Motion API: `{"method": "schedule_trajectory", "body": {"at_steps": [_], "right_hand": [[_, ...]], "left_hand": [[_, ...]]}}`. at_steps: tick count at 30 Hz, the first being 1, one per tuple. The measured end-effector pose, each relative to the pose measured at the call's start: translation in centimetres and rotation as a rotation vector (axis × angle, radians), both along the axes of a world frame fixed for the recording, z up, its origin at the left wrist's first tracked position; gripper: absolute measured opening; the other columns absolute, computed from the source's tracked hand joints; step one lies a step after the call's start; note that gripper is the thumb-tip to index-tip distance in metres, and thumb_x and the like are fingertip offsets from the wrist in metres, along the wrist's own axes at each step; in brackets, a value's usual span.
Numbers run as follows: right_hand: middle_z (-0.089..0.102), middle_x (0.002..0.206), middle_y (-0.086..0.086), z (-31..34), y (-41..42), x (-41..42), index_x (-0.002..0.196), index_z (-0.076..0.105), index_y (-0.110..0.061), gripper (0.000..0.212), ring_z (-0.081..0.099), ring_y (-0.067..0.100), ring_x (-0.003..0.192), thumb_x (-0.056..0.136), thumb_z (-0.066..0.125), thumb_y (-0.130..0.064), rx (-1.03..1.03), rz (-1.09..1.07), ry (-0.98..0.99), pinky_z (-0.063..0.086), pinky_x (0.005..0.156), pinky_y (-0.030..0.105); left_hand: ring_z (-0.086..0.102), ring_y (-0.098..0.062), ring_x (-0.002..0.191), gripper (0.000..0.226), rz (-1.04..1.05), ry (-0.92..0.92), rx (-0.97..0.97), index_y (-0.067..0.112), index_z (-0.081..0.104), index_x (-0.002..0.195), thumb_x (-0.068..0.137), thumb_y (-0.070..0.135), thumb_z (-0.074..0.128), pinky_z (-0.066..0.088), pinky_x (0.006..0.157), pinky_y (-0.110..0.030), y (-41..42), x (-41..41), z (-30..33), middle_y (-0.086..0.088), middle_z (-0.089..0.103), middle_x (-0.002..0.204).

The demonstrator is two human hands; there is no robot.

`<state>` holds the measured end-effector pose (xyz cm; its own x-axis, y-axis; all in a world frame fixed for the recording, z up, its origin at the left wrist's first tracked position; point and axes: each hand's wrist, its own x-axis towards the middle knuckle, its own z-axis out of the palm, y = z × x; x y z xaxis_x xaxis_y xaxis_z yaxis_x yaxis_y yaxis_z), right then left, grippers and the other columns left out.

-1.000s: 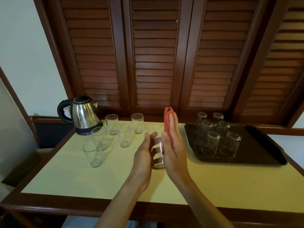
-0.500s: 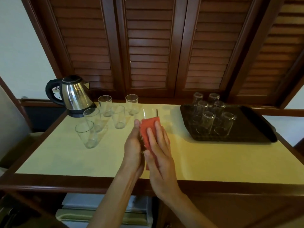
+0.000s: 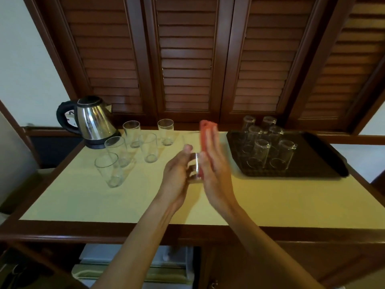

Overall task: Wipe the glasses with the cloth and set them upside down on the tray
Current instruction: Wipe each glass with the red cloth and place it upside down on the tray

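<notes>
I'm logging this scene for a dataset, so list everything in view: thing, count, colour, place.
upright glasses: five, clear, on the table's left part beside the kettle
upside-down glasses: six, clear, on the tray
held glass: one, clear, between the two hands above the table
cloth: one, red, against the held glass under the right hand
tray: one, black, on the table's right part
kettle: one, steel with black handle and base, back left corner
table: one, pale yellow top with dark wood edge
louvred doors: brown wood, behind the table
left hand: grips the held glass
right hand: fingers straight, presses the cloth to the glass
</notes>
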<state>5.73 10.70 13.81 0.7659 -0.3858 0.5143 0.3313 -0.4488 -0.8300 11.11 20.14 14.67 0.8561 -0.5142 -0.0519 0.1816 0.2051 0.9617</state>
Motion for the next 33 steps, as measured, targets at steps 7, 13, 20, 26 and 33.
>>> {"method": "schedule_trajectory", "body": {"at_steps": [7, 13, 20, 26, 33], "right_hand": [[0.011, 0.168, -0.017, 0.0, 0.1, -0.2, 0.16, 0.016, -0.035, 0.058, 0.02, 0.001, 0.152, 0.105, 0.035, -0.039, 0.126, -0.032, 0.012, 0.031, 0.122, 0.032], [0.017, 0.169, -0.001, -1.6, 1.0, -1.4, 0.159, 0.023, -0.029, 0.062, 0.025, 0.011, 0.151, 0.104, 0.037, -0.053, -0.005, 0.112, -0.031, 0.031, 0.118, 0.024], [0.005, 0.169, -0.016, -1.8, 2.3, -2.2, 0.158, 0.021, -0.038, 0.052, 0.003, 0.011, 0.157, 0.107, 0.03, -0.046, -0.285, 0.04, -0.08, 0.015, 0.125, 0.046], [0.004, 0.168, -0.022, 0.6, 0.8, -1.5, 0.157, 0.024, -0.036, 0.053, 0.006, 0.002, 0.155, 0.105, 0.036, -0.042, 0.056, -0.006, -0.047, 0.024, 0.125, 0.04], [0.004, 0.167, -0.026, 0.7, 0.5, -0.5, 0.155, 0.024, -0.038, 0.057, 0.007, 0.002, 0.155, 0.102, 0.038, -0.053, 0.09, -0.003, -0.069, 0.027, 0.124, 0.048]], "left_hand": [[0.071, -0.01, 0.114, 0.04, -0.067, -0.017, -0.01, 0.028, 0.068, 0.122, 0.109, 0.047, 0.035, 0.057, 0.089, -0.032, 0.3, -1.2, -0.3, 0.008, 0.078, 0.113], [0.067, -0.022, 0.123, 0.043, -0.036, -0.046, -0.083, 0.021, 0.067, 0.136, 0.103, 0.042, 0.05, 0.056, 0.1, -0.04, 0.9, 0.0, 0.7, -0.01, 0.07, 0.131], [0.07, -0.027, 0.123, 0.048, -0.026, 0.077, -0.159, 0.016, 0.065, 0.138, 0.11, 0.046, 0.04, 0.058, 0.096, -0.038, 1.0, -0.5, 0.8, -0.012, 0.075, 0.126], [0.062, -0.017, 0.131, 0.054, -0.086, -0.055, -0.086, 0.029, 0.047, 0.155, 0.103, 0.043, 0.047, 0.053, 0.107, -0.039, 0.2, -1.2, 0.8, -0.002, 0.057, 0.152], [0.061, -0.013, 0.131, 0.051, -0.014, -0.045, -0.108, 0.036, 0.052, 0.15, 0.101, 0.05, 0.052, 0.05, 0.111, -0.044, 0.5, -1.3, 1.3, 0.005, 0.062, 0.146]]}}
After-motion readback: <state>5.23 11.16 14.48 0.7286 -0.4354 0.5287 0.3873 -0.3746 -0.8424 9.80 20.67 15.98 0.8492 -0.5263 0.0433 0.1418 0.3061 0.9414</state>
